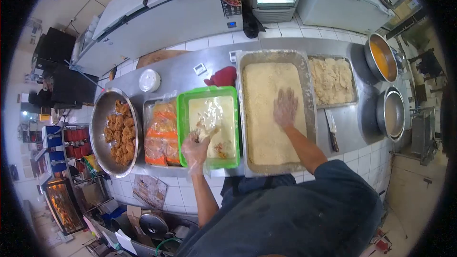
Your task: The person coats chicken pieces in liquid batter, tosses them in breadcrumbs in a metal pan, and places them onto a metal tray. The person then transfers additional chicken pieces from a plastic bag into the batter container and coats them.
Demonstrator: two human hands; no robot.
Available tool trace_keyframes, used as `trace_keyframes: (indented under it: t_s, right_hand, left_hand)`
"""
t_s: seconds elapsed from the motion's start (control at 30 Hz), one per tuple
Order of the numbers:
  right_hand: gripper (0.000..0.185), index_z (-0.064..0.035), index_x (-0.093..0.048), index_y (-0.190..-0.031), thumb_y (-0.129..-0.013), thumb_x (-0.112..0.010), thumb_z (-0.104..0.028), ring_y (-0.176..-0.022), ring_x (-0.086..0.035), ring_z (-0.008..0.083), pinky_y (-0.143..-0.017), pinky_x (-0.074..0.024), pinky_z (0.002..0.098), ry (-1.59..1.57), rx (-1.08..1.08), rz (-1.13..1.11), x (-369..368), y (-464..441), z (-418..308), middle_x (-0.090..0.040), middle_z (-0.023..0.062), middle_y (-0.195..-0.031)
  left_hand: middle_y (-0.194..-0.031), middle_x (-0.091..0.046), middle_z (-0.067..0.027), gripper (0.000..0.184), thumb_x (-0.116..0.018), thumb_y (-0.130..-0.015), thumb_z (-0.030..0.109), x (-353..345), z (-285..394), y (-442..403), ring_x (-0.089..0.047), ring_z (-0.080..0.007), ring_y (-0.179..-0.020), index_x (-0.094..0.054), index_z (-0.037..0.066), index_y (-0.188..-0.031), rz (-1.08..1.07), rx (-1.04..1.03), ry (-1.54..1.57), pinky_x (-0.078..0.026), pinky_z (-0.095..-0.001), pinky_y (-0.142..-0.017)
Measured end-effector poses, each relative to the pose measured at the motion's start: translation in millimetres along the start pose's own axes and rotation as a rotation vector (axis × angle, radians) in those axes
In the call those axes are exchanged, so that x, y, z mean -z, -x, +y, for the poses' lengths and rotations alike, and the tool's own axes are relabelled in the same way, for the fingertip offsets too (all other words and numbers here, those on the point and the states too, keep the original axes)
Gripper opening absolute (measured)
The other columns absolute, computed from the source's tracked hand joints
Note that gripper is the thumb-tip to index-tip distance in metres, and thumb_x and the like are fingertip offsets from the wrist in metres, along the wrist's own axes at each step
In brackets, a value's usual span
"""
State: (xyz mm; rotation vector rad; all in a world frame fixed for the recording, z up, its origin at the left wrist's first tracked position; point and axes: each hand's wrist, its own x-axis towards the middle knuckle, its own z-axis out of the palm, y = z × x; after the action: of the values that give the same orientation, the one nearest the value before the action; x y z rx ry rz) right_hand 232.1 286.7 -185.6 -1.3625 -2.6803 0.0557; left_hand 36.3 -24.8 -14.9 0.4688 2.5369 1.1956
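Observation:
My left hand (195, 151), in a clear plastic glove, is closed on a wet, batter-coated piece of chicken (206, 131) above the green tub (181, 109). Pale liquid batter (197, 109) fills that tub, with reddish bits near its front right corner. To the right, a deep metal pan (310, 100) holds pale breading flour (264, 128). My right hand (286, 107) lies with fingers spread on the flour's surface and looks dusted with it.
Left are orange bagged packs (162, 133) and a steel bowl (97, 133) of fried chicken (121, 131). Right are a tray of breaded pieces (331, 81), a knife (332, 128) and steel bowls (381, 112). A red cloth (223, 76) and white tub (149, 80) sit behind.

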Motion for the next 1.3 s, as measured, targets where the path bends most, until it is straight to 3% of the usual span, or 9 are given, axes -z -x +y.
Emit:
trace_keyframes:
  t_s: [0.13,0.47,0.67,0.97,1.03,1.07,1.13,1.23,1.3]
  right_hand:
    - [0.061,-0.0105,-0.034,-0.157,-0.102,-0.043,-0.037,-0.151,-0.025,0.036,-0.123,-0.0119,0.0549,-0.012,-0.024,0.006,-10,2,-2,-0.03,0.0196,-0.162]
    - [0.062,-0.0038,-0.04,-0.152,-0.101,-0.046,-0.038,-0.148,-0.03,0.038,-0.121,-0.0179,0.0564,-0.062,-0.046,-0.145,1,41,-8,-0.035,0.0199,-0.158]
    - [0.062,-0.0036,-0.042,-0.151,-0.1,-0.05,-0.037,-0.148,-0.029,0.0388,-0.121,-0.0172,0.0558,-0.132,0.002,-0.055,2,61,0,-0.036,0.0218,-0.157]
    - [0.063,-0.0103,-0.039,-0.154,-0.099,-0.049,-0.039,-0.143,-0.033,0.0421,-0.118,-0.0207,0.0577,-0.129,-0.011,-0.12,12,86,-5,-0.04,0.0224,-0.153]
    - [0.06,-0.0117,-0.04,-0.154,-0.1,-0.048,-0.038,-0.136,-0.04,0.0407,-0.112,-0.0274,0.0575,-0.049,-0.06,-0.14,-3,62,3,-0.045,0.0207,-0.148]
    - [0.057,-0.0124,-0.041,-0.153,-0.101,-0.047,-0.036,-0.132,-0.043,0.0401,-0.108,-0.0308,0.0571,0.001,-0.1,-0.17,-14,50,7,-0.048,0.0195,-0.144]
    - [0.05,-0.0162,-0.046,-0.149,-0.102,-0.045,-0.033,-0.123,-0.049,0.0378,-0.101,-0.0352,0.0558,-0.012,-0.197,0.141,-23,21,7,-0.053,0.0169,-0.136]
    - [0.047,-0.0189,-0.05,-0.146,-0.102,-0.046,-0.034,-0.122,-0.049,0.0366,-0.099,-0.0367,0.0551,0.011,-0.325,-0.13,-8,3,-6,-0.054,0.0162,-0.134]
    - [0.047,-0.0196,-0.05,-0.146,-0.101,-0.046,-0.034,-0.123,-0.05,0.0363,-0.1,-0.0369,0.0553,0.081,-0.26,0.069,-24,3,-6,-0.054,0.0162,-0.134]
  left_hand:
    - [-0.084,-0.073,-0.0045,0.022,-0.076,-0.075,0.003,1,15,-1,-0.062,-0.0107,-0.071,-0.073,-0.003,-0.096,0.021,0.131,0.272,-0.051,-0.0286,-0.065]
    - [-0.084,-0.073,-0.0047,0.027,-0.077,-0.074,0.005,-3,2,-9,-0.062,-0.0087,-0.072,-0.073,-0.004,-0.099,0.036,0.083,0.313,-0.05,-0.0266,-0.064]
    - [-0.081,-0.071,-0.0031,0.02,-0.078,-0.076,0.005,0,20,-5,-0.059,-0.008,-0.069,-0.073,-0.003,-0.093,0.046,0.126,0.334,-0.048,-0.0266,-0.06]
    - [-0.078,-0.069,-0.0012,0.022,-0.081,-0.076,0.01,7,35,-3,-0.058,-0.0086,-0.07,-0.072,-0.003,-0.091,0.027,0.045,-0.142,-0.049,-0.0292,-0.062]
    - [-0.083,-0.071,-0.0017,0.023,-0.08,-0.078,0.008,6,27,-2,-0.059,-0.0086,-0.074,-0.073,-0.002,-0.097,-0.016,0.05,0.188,-0.05,-0.0277,-0.066]
    - [-0.085,-0.071,-0.0019,0.024,-0.08,-0.078,0.007,8,24,0,-0.06,-0.0087,-0.075,-0.073,-0.003,-0.099,-0.026,0.064,0.229,-0.05,-0.0272,-0.067]
    - [-0.089,-0.071,-0.0022,0.026,-0.079,-0.079,0.005,8,18,0,-0.061,-0.0088,-0.077,-0.072,-0.003,-0.102,-0.038,0.082,0.323,-0.05,-0.0263,-0.068]
    - [-0.093,-0.072,-0.005,0.028,-0.078,-0.078,0.0,6,12,0,-0.063,-0.0104,-0.081,-0.071,-0.005,-0.105,-0.027,0.053,0.349,-0.051,-0.0255,-0.073]
    - [-0.093,-0.072,-0.0058,0.028,-0.077,-0.078,-0.001,6,13,2,-0.063,-0.0109,-0.082,-0.071,-0.005,-0.105,-0.019,0.087,0.332,-0.051,-0.0256,-0.073]
